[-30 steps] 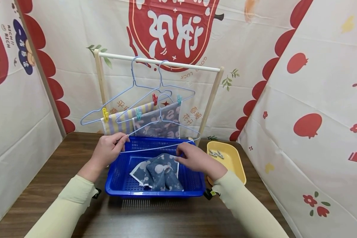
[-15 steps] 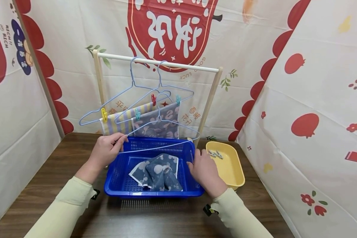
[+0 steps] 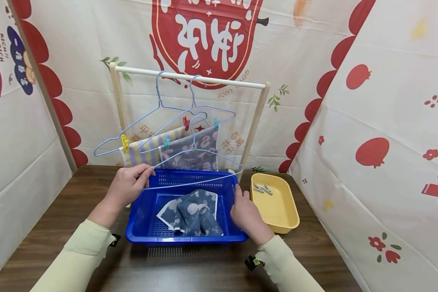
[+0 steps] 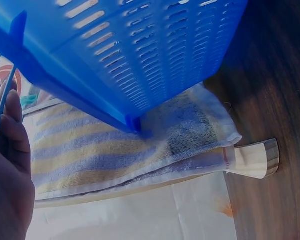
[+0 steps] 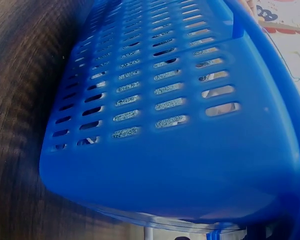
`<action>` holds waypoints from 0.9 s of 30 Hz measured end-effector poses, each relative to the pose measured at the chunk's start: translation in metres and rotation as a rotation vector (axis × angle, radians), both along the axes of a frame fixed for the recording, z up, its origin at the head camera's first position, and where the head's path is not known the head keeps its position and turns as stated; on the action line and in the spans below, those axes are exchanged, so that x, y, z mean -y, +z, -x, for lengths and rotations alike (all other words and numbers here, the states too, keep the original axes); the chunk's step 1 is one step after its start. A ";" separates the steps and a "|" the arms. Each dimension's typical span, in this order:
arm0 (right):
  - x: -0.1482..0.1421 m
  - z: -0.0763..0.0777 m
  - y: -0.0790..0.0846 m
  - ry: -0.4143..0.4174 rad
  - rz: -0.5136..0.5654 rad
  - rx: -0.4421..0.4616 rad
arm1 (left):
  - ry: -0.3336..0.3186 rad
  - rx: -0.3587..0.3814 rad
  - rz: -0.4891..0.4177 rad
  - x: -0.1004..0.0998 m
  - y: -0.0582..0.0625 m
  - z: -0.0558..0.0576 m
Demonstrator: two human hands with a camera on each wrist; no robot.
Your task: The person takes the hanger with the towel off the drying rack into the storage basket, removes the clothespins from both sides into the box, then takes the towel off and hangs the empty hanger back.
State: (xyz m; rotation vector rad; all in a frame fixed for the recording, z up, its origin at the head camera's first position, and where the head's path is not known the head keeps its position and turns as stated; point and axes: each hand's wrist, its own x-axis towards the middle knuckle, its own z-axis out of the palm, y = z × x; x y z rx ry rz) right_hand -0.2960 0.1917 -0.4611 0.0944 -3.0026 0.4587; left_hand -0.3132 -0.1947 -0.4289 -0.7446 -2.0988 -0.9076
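Observation:
My left hand (image 3: 125, 184) pinches the left end of a light blue wire hanger (image 3: 190, 184), which lies slanted above the basket. In the left wrist view, the fingers of my left hand (image 4: 10, 165) curl around the hanger wire. Below sits a blue plastic basket (image 3: 182, 240) with slotted walls, holding a crumpled grey-blue cloth (image 3: 193, 211) with white edging. My right hand (image 3: 249, 217) holds the basket's right rim, its thumb on the inner side. In the right wrist view the basket's outer wall (image 5: 140, 170) fills most of the picture.
Behind stands a rack with a white rod (image 3: 219, 81). Two hangers on it carry a striped towel (image 3: 138, 152) and a grey printed towel (image 3: 190, 156), clipped with clothespins. A yellow tray (image 3: 281, 215) at the right contains several grey clothespins (image 3: 263, 189).
My right hand has moved from beside the hanger and above the cloth, rightward to the basket's right rim. My left hand keeps its pinch on the hanger; the head view has shifted slightly.

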 end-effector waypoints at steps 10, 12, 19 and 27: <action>0.000 -0.001 -0.002 0.007 0.017 -0.033 | 0.001 0.015 0.085 -0.001 0.013 -0.005; 0.000 -0.001 -0.001 0.008 0.017 -0.034 | -0.001 0.014 0.093 -0.002 0.019 -0.008; 0.001 -0.002 0.000 0.005 0.031 -0.003 | -0.005 0.054 0.094 -0.006 0.043 -0.020; 0.002 -0.002 0.001 -0.009 0.035 0.022 | -0.004 0.035 0.088 -0.016 0.062 -0.027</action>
